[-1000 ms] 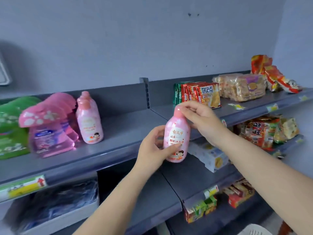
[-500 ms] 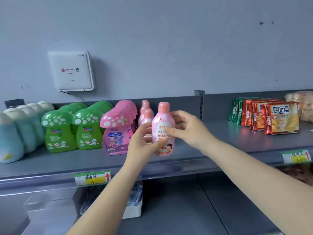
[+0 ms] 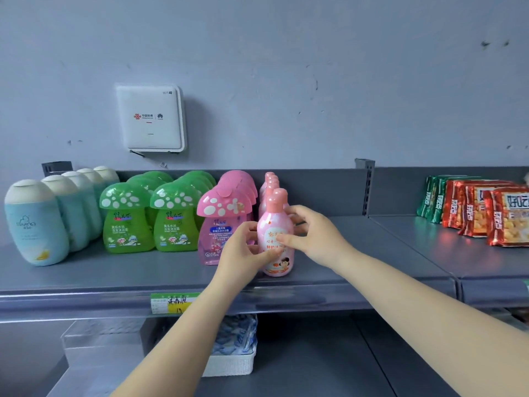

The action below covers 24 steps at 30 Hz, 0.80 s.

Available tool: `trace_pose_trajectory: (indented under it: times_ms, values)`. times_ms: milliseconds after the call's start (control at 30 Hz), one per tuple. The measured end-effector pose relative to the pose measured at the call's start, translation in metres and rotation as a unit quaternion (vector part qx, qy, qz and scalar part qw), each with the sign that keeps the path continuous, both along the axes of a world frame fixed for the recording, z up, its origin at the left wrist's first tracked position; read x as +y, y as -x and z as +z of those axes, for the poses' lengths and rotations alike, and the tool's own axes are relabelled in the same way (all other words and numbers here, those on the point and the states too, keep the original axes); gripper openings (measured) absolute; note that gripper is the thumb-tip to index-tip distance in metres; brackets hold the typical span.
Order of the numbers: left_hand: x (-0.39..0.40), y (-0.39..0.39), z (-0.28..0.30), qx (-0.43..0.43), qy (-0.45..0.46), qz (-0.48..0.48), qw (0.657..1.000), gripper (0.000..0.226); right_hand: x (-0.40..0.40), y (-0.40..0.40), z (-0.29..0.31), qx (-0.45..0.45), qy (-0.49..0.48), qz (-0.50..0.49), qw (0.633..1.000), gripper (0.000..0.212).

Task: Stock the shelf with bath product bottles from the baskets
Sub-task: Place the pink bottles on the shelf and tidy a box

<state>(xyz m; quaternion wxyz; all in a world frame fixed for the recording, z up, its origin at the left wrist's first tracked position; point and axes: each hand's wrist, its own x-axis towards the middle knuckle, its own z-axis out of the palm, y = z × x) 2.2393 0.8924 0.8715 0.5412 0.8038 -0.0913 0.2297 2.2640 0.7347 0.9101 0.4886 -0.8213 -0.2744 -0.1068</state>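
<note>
Head | left hand (image 3: pixel 243 253), right hand (image 3: pixel 313 236) grip pink bottle (image 3: pixel 276 242) | pink mushroom bottle (image 3: pixel 220 222) reads 270ml

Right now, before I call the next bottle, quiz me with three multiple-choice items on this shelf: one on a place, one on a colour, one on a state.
1. Where is the pink bottle that both hands hold?
A. At the front of the pink bottle row
B. Beside the snack packets
C. On the lower shelf

2. What colour are the mushroom-cap bottles between the blue bottles and the pink mushroom bottles?
A. Yellow
B. Green
C. White

3. How does the held bottle stand?
A. Lying flat
B. Upside down
C. Upright, cap up

Answers: 1 A, it fronts that row on the shelf. 2 B, green spotted caps. 3 C, left hand and right hand grip it upright.
</note>
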Motion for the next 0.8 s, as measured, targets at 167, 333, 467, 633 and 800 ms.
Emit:
trace_pose_trajectory:
  times_ms: [167,333,467,633,800]
  values:
    - [0.001,-0.002,0.000,0.005,-0.012,0.000,1.000,0.048,0.000,-0.003,-0.005,-0.006,-0.003,-0.014,1.000,0.053]
    - [0.001,-0.001,0.000,0.007,-0.013,0.006,1.000,0.050,-0.001,-0.002,-0.007,-0.011,0.006,-0.025,1.000,0.056]
    - [-0.001,0.001,0.001,0.015,-0.010,0.007,1.000,0.050,0.000,0.000,-0.006,-0.015,0.015,-0.030,0.999,0.057]
    - [-0.003,0.009,0.002,-0.008,-0.026,0.031,0.999,0.057,-0.004,0.006,-0.001,-0.031,0.025,-0.049,0.998,0.053]
    - [-0.009,0.023,0.004,-0.139,-0.094,0.121,0.978,0.050,-0.019,0.020,0.001,-0.101,0.012,-0.095,0.990,0.048]
